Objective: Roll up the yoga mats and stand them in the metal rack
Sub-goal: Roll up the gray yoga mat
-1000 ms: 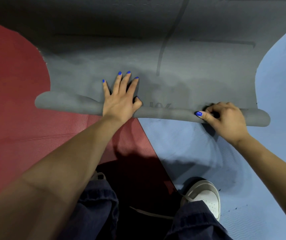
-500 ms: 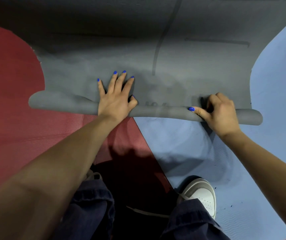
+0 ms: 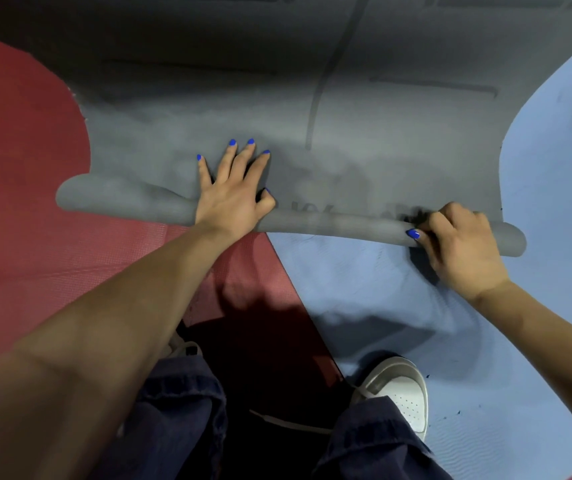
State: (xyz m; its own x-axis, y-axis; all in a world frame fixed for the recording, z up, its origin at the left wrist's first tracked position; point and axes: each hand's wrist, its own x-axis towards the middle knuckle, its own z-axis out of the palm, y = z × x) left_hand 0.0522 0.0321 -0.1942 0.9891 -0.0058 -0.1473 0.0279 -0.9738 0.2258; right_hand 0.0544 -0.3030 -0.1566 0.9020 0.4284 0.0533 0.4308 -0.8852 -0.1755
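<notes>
Both hands on grey mat's roll (image 3: 329,225): left hand (image 3: 232,199) flat, right hand (image 3: 457,247) grip clutching it

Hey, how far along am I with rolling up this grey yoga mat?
Done: only the near edge of the grey yoga mat is turned into a thin roll. In hand: your left hand presses flat over the roll, and your right hand grips it near its right end. Left: most of the mat lies flat, the red mat and blue mat are unrolled, and no rack is in view.
</notes>
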